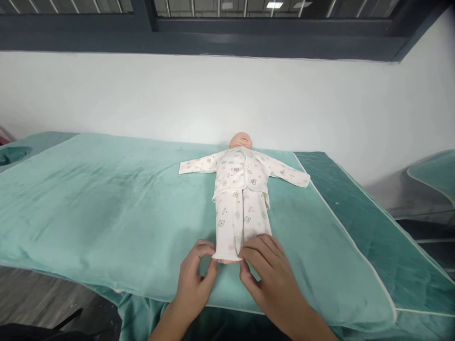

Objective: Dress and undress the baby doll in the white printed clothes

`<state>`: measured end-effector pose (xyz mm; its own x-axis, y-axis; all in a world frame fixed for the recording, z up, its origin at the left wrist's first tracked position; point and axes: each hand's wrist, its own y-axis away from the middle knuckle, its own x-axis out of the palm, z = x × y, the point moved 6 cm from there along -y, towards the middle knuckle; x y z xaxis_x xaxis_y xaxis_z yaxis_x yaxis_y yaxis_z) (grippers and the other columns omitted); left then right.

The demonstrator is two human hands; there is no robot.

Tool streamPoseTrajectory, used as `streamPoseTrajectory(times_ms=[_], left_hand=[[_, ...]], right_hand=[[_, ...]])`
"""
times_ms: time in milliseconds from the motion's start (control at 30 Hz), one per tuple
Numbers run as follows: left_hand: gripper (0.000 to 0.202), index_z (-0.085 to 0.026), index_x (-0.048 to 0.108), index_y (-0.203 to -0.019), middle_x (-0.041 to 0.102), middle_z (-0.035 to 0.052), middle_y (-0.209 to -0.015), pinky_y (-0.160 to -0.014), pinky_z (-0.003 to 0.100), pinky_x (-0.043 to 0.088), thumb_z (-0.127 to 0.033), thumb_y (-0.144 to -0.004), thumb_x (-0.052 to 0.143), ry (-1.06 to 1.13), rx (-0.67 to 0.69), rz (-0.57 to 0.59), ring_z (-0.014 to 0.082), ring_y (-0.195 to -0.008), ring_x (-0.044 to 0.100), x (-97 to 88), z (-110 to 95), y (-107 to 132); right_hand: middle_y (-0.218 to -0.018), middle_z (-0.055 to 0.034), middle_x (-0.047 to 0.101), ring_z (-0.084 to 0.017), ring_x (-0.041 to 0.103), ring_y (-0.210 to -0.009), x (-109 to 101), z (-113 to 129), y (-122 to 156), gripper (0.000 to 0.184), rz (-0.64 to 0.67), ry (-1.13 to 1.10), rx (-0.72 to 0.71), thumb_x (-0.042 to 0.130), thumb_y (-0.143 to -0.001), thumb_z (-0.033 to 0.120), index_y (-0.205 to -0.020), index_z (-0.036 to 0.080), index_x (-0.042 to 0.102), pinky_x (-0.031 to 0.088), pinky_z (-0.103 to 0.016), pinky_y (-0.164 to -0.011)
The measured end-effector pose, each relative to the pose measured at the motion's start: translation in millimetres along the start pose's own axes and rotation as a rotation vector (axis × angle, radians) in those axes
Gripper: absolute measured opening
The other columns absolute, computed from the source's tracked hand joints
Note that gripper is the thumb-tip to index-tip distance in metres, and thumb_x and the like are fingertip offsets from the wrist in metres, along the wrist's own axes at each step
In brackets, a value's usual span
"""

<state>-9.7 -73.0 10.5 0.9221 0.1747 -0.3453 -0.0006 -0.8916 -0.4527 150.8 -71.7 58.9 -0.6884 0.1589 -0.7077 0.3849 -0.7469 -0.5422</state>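
Note:
A baby doll lies on its back, its head toward the wall. It wears a white printed long-sleeved top with both sleeves spread sideways, and matching printed trousers. My left hand pinches the outer edge of the cuff on the left trouser leg between thumb and fingers. On the other side of that same cuff, my right hand pinches the inner edge, so the hem is stretched flat. A bit of the doll's foot peeks out below the hem. The other leg's lower end is hidden behind my right hand.
A light green velvety blanket with pale piping covers the bed. Darker green cover shows on the right. Behind stands a white wall below a dark window frame. Another green-covered surface is at the far right.

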Motion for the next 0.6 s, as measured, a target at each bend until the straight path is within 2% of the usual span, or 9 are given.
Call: streamPoseTrajectory(times_ms=[100,200,300,400,500,600], left_hand=[[0.009,-0.023,0.053,-0.091,0.061,0.0020,-0.086,-0.070,0.028,0.051,-0.014,-0.088,0.052,-0.142,0.019,-0.021,0.0160,-0.079,0.061,-3.9,6,7],[0.013,-0.023,0.054,-0.094,0.061,0.0040,-0.091,-0.073,0.032,0.052,-0.013,-0.086,0.053,-0.254,0.071,0.033,0.0180,-0.084,0.061,-3.0,6,11],[0.021,-0.024,0.052,-0.103,0.060,0.0070,-0.102,-0.081,0.036,0.053,-0.013,-0.086,0.054,-0.256,0.108,0.074,0.0205,-0.096,0.060,-1.6,0,12],[0.030,-0.025,0.050,-0.116,0.058,0.0098,-0.114,-0.089,0.039,0.053,-0.014,-0.088,0.054,-0.277,0.140,0.074,0.0222,-0.108,0.056,1.9,-12,8],[0.038,-0.024,0.048,-0.125,0.056,0.0118,-0.121,-0.097,0.044,0.050,-0.015,-0.089,0.056,-0.350,0.237,0.110,0.0247,-0.117,0.052,15.2,-30,-1],[0.033,-0.021,0.051,-0.121,0.056,0.0125,-0.126,-0.103,0.049,0.046,-0.015,-0.088,0.055,-0.450,0.314,0.200,0.0278,-0.126,0.046,35.9,-46,-10]], right_hand=[[-0.087,-0.0033,0.061,-0.021,0.055,-0.084,2,5,3,0.017,0.060,0.001,-0.015,0.050,-0.086,0.007,-0.092,0.022,0.056,0.043,-0.041,-0.083],[-0.093,-0.0045,0.062,-0.023,0.057,-0.091,3,1,10,0.022,0.105,-0.013,0.001,0.047,-0.087,0.006,-0.098,0.023,0.057,0.045,-0.041,-0.086],[-0.106,-0.0078,0.062,-0.024,0.058,-0.103,-5,-10,23,0.028,0.061,-0.024,0.044,0.046,-0.089,0.008,-0.110,0.024,0.055,0.047,-0.041,-0.089],[-0.113,-0.0092,0.059,-0.025,0.057,-0.109,-12,-28,40,0.027,0.001,0.005,0.123,0.050,-0.090,0.012,-0.113,0.026,0.055,0.050,-0.041,-0.089],[-0.111,-0.0086,0.059,-0.024,0.059,-0.104,-9,-47,56,0.023,-0.030,0.017,0.207,0.054,-0.091,0.018,-0.113,0.026,0.055,0.052,-0.039,-0.087],[-0.101,-0.0061,0.060,-0.021,0.060,-0.095,-6,-59,61,0.014,-0.033,-0.036,0.268,0.052,-0.094,0.018,-0.105,0.025,0.054,0.052,-0.036,-0.082]])
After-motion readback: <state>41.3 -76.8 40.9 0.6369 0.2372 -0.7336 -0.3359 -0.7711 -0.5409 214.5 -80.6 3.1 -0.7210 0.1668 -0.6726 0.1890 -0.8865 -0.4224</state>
